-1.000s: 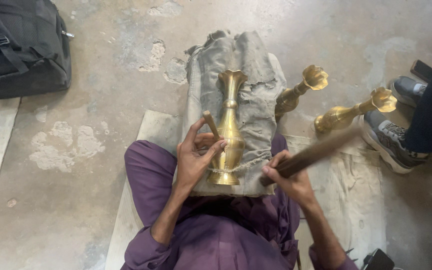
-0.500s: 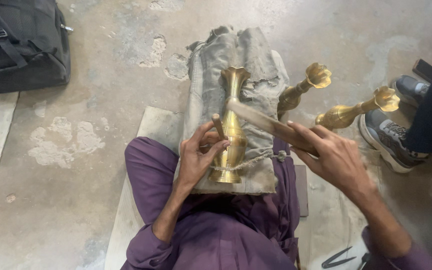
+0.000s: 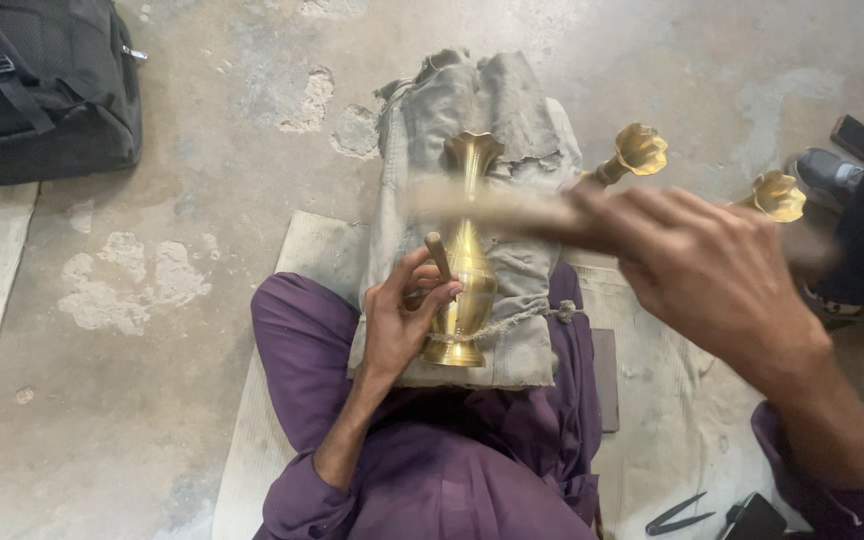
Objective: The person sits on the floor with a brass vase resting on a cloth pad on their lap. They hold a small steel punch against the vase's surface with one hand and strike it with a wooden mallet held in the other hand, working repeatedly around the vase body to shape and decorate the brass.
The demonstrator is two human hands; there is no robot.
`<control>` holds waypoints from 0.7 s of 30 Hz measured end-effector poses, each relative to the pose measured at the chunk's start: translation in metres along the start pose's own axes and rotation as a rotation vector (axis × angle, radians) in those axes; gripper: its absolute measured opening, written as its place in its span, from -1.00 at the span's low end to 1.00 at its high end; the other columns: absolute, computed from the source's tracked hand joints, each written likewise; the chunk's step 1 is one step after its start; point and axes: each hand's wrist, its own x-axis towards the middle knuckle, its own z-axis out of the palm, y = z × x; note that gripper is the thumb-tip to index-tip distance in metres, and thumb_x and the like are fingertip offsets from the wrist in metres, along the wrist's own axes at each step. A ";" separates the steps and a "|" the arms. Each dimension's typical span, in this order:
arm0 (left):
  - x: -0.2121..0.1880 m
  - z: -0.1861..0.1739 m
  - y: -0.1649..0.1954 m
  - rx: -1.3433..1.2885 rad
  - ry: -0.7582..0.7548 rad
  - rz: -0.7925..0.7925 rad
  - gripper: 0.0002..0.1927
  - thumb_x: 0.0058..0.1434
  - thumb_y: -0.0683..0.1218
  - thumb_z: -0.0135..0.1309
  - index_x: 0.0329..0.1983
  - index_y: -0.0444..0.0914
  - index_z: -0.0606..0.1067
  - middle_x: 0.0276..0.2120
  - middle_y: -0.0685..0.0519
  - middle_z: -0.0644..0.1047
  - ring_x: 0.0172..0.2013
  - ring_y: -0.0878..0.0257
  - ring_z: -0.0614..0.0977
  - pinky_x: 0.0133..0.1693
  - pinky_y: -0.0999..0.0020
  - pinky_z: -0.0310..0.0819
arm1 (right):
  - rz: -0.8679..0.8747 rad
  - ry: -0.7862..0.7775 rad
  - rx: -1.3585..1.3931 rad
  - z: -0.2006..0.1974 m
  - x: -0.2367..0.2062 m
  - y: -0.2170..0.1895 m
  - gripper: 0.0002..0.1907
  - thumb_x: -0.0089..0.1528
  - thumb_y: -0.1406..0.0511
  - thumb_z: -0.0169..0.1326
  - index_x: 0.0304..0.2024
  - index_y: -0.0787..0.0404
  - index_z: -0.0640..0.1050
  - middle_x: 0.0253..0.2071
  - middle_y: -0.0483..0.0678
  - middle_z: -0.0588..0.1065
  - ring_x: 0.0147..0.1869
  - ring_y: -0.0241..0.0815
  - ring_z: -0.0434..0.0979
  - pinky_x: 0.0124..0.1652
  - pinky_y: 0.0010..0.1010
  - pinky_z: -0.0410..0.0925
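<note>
A brass vase [image 3: 465, 270] lies lengthwise on a grey cloth-covered block [image 3: 512, 120] between my knees. My left hand [image 3: 404, 318] rests on the vase's belly and pinches a short wooden-handled punch [image 3: 438, 256] against it. Raised close to the camera, my right hand [image 3: 697, 265] grips a wooden stick [image 3: 492, 205] that is blurred with motion and crosses above the vase's neck. My purple trousers [image 3: 302, 350] frame the block on both sides.
Two more brass vases [image 3: 637, 152] [image 3: 777, 195] lie to the right of the block. Another person's shoe and dark trouser leg [image 3: 852, 180] are at the right edge. A black backpack [image 3: 42, 85] sits top left. Black pliers [image 3: 677, 515] lie on the mat at bottom right.
My right hand has lifted the stick from low beside the block up towards the camera and swung it across over the vase. My left hand and the punch have stayed on the vase.
</note>
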 end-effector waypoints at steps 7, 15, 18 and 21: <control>0.001 0.002 -0.002 0.018 0.019 -0.037 -0.50 0.30 -0.10 0.25 0.29 -0.18 0.40 -0.23 0.00 0.73 -0.20 0.24 0.80 -0.24 0.39 0.79 | -0.057 -0.108 -0.106 -0.012 0.018 -0.014 -0.46 0.29 0.29 0.13 0.35 -0.09 0.50 -0.07 -0.13 0.65 -0.24 -0.23 0.66 -0.36 -0.33 0.54; -0.003 0.004 0.004 0.011 0.073 -0.060 -0.48 0.27 -0.11 0.28 0.27 -0.19 0.40 -0.24 -0.01 0.72 -0.21 0.25 0.79 -0.23 0.36 0.75 | -0.031 -0.088 0.006 -0.009 0.026 -0.020 -0.43 0.30 0.27 0.14 0.39 -0.03 0.45 -0.05 -0.09 0.64 -0.28 -0.23 0.63 -0.42 -0.37 0.52; -0.005 0.005 0.006 -0.004 0.076 -0.093 -0.49 0.27 -0.10 0.27 0.26 -0.19 0.40 -0.25 -0.01 0.72 -0.21 0.25 0.79 -0.25 0.36 0.76 | -0.111 0.003 -0.121 -0.011 0.026 -0.022 -0.46 0.31 0.28 0.13 0.36 -0.10 0.44 -0.06 -0.13 0.65 -0.25 -0.23 0.63 -0.36 -0.34 0.52; -0.007 0.005 0.007 -0.013 0.096 -0.095 -0.51 0.28 -0.10 0.27 0.24 -0.21 0.41 -0.25 -0.02 0.72 -0.21 0.24 0.79 -0.26 0.36 0.75 | -0.075 -0.023 -0.042 -0.012 0.028 -0.025 -0.44 0.32 0.24 0.15 0.38 -0.01 0.42 -0.13 -0.10 0.64 -0.30 -0.23 0.62 -0.40 -0.33 0.52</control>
